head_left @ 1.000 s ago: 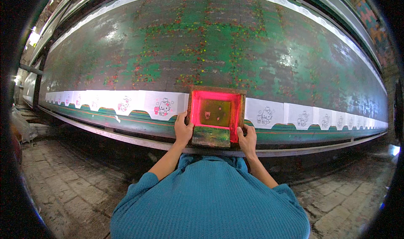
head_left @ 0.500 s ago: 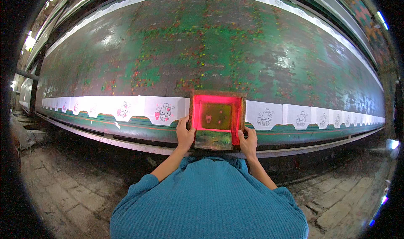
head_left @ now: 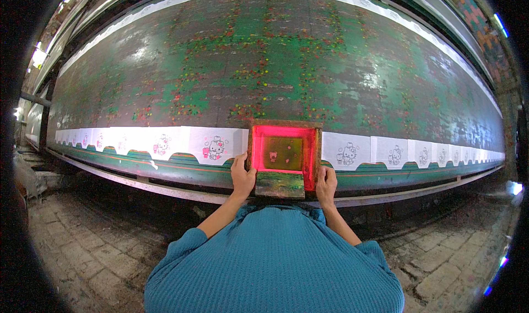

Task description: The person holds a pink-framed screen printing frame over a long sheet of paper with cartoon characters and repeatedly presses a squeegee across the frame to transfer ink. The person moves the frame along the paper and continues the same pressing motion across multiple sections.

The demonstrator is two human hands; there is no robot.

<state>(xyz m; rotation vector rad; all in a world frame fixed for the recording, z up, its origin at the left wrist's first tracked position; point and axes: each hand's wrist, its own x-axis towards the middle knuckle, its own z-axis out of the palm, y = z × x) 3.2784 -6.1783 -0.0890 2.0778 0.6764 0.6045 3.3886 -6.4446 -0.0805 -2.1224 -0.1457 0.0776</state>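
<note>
A small wooden-framed printing screen (head_left: 284,153) with a glowing pink mesh lies on the near edge of a long green table (head_left: 275,65). It covers one white fabric piece in a row of white pieces (head_left: 165,143) that carry cartoon cat prints. My left hand (head_left: 242,175) grips the frame's left side. My right hand (head_left: 326,182) holds its right side. A green-stained wooden squeegee (head_left: 279,184) rests at the frame's near end between my hands.
White pieces to the right (head_left: 352,152) bear grey outline prints; those to the left show pink colour too. A metal rail (head_left: 138,183) runs below the table edge. The floor (head_left: 82,247) is worn brick. My teal sweater fills the lower view.
The view has shifted slightly; the screen and both hands stay in the same place on the table edge.
</note>
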